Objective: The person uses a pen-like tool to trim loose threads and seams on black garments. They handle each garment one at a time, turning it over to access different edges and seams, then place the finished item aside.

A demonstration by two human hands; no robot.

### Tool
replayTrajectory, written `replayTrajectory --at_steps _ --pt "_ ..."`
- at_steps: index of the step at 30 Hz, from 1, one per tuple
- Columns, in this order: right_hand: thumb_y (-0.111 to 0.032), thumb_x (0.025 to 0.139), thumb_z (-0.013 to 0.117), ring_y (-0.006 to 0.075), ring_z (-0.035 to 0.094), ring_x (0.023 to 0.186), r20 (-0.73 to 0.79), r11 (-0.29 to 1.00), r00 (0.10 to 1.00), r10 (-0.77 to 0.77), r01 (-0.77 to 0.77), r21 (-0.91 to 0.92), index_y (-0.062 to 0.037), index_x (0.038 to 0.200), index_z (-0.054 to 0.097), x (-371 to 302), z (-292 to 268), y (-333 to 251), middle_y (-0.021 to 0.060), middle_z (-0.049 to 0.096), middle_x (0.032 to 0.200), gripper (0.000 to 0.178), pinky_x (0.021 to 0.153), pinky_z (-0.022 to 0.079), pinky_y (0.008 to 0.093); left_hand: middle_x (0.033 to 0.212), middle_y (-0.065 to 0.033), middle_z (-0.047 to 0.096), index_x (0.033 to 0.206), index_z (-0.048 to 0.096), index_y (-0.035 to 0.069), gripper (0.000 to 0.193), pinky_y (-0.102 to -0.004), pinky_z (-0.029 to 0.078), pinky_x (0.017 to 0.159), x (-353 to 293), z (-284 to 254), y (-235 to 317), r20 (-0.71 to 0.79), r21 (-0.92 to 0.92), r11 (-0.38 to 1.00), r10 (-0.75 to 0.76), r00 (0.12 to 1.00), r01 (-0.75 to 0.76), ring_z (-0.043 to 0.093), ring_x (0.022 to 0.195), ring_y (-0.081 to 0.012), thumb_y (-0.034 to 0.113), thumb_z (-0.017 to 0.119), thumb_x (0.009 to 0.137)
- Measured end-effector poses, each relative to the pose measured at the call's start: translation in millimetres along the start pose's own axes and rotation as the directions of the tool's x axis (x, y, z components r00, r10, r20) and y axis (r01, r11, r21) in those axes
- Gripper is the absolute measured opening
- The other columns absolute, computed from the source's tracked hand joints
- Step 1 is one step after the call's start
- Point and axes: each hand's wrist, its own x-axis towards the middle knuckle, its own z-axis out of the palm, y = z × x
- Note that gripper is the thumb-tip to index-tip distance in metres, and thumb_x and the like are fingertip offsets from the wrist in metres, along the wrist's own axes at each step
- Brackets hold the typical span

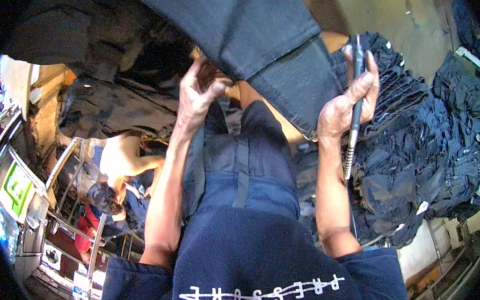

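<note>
A dark denim trouser leg (pixel 260 36) stretches across the upper middle, its frayed, lighter end (pixel 301 87) hanging toward the right. My left hand (pixel 196 93) is beside its lower left edge. The left thumb stands apart from the curled fingers, and no thing shows between them. Their tips are partly in shadow. To the right of the frayed end, my right hand (pixel 345 107) is closed around a slim pen grinder (pixel 355 114). Its thin tip points up, and a coiled sleeve with a cord runs down along my forearm. The tip is apart from the denim.
A large heap of dark garments (pixel 409 146) fills the right side. More dark cloth (pixel 125 104) is piled on the left. At lower left, a bare-backed person (pixel 123 163) bends down near metal rails (pixel 97 240). Brown floor (pixel 396 21) shows at upper right.
</note>
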Motion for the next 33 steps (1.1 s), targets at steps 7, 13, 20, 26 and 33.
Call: replayTrajectory --at_steps 7,13,20,26,33 --pt "-0.022 0.101 0.08 0.024 0.075 0.099 -0.024 0.998 0.999 -0.04 0.042 0.056 -0.0028 0.117 0.071 16.9 -8.8 -23.1 0.0129 0.077 0.1 0.026 0.098 0.057 0.0391 0.155 -0.0187 0.058 0.161 0.043 0.008 0.082 -0.0463 0.05 0.115 -37.6 -63.3 97.2 -0.186 0.357 0.934 0.089 0.979 -0.018 0.059 0.139 -0.0323 0.029 0.085 0.094" --pt "-0.011 0.08 0.086 0.0309 0.071 0.084 0.063 0.999 0.997 0.052 -0.051 -0.004 -0.0038 0.107 0.07 37.8 49.0 -55.1 0.0165 0.071 0.089 0.032 0.081 0.056 0.0403 0.157 -0.0224 0.052 0.155 0.05 0.002 0.083 -0.0472 0.044 0.12 109.1 -129.4 186.6 -0.231 0.569 0.793 0.409 0.883 -0.218 0.05 0.146 -0.037 0.025 0.091 0.087" --pt "-0.01 0.084 0.079 0.0305 0.075 0.081 -0.173 0.94 0.947 0.272 -0.3 -0.163 -0.0085 0.1 0.071 -31.0 -69.7 -22.1 0.0148 0.075 0.088 0.018 0.077 0.057 0.0402 0.157 -0.0333 0.049 0.165 0.035 -0.001 0.109 -0.0495 0.036 0.124 229.6 -144.5 212.1 -0.004 0.852 0.51 0.228 0.974 -0.116 0.046 0.149 -0.045 0.04 0.092 0.083" --pt "-0.018 0.086 0.074 0.0298 0.069 0.087 -0.258 0.987 0.962 0.094 -0.124 -0.099 -0.0055 0.098 0.066 -45.9 -68.0 0.9 0.0128 0.067 0.09 0.019 0.082 0.054 0.0413 0.129 -0.0254 0.072 0.153 0.049 -0.003 0.101 -0.0496 0.05 0.105 213.0 -136.7 203.3 0.212 0.74 0.574 0.296 0.931 -0.351 0.068 0.116 -0.0398 0.046 0.096 0.079" --pt "-0.009 0.091 0.072 0.0331 0.067 0.079 -0.257 0.962 0.966 0.033 -0.101 -0.255 -0.0076 0.106 0.07 -93.0 -148.7 24.4 0.0141 0.068 0.09 0.015 0.074 0.054 0.0431 0.101 -0.0152 0.079 0.12 0.069 -0.001 0.057 -0.0394 0.057 0.089 150.6 -125.8 226.2 0.474 0.758 0.399 0.205 0.856 -0.516 0.071 0.089 -0.0238 0.025 0.098 0.079"
